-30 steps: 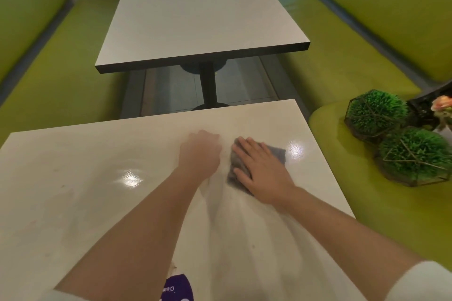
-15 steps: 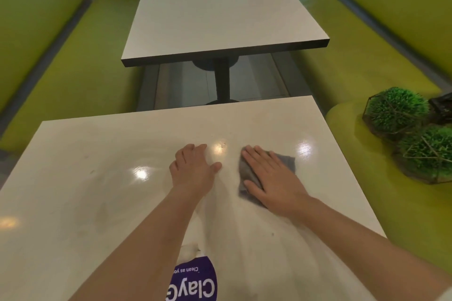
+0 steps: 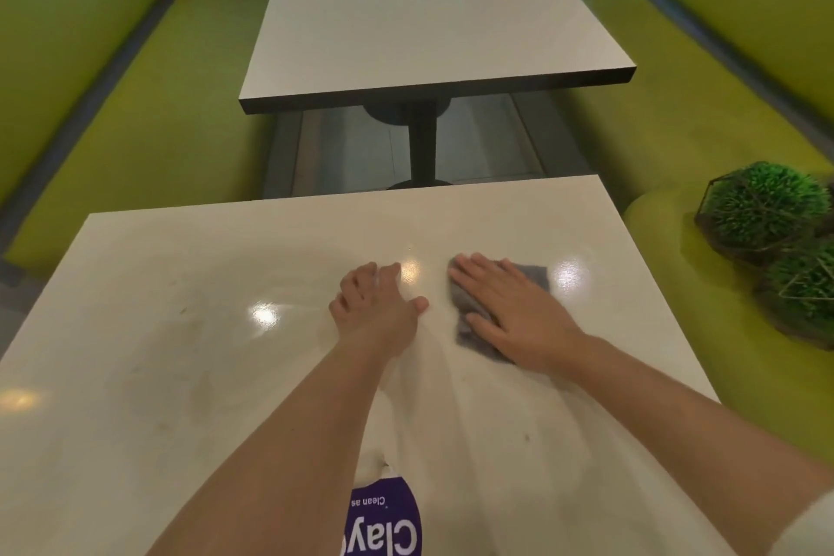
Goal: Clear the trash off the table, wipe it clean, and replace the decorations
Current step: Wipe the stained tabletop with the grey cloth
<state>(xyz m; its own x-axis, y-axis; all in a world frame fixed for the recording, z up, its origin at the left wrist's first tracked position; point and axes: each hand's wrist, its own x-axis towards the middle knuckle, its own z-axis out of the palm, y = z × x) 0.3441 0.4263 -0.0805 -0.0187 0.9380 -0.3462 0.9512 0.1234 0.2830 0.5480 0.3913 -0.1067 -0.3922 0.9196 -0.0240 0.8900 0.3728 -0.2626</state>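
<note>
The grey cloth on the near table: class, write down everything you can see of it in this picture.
The grey cloth looks like soft, thin fabric, plain mid grey, loosely folded or bunched rather than spread out. It lies flat on the pale glossy table, right of centre. The right hand presses on it with straight fingers, hiding its middle; only a corner beyond the fingers and an edge by the thumb show. The left hand rests beside it, apart.

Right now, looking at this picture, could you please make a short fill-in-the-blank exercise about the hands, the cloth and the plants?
1. The right hand presses flat on a ____ cloth.
2. The left hand rests on the ____ and holds nothing.
3. The two green ball plants sit on the ____ bench seat, not on the table.

Missing words: grey; table; green
</note>
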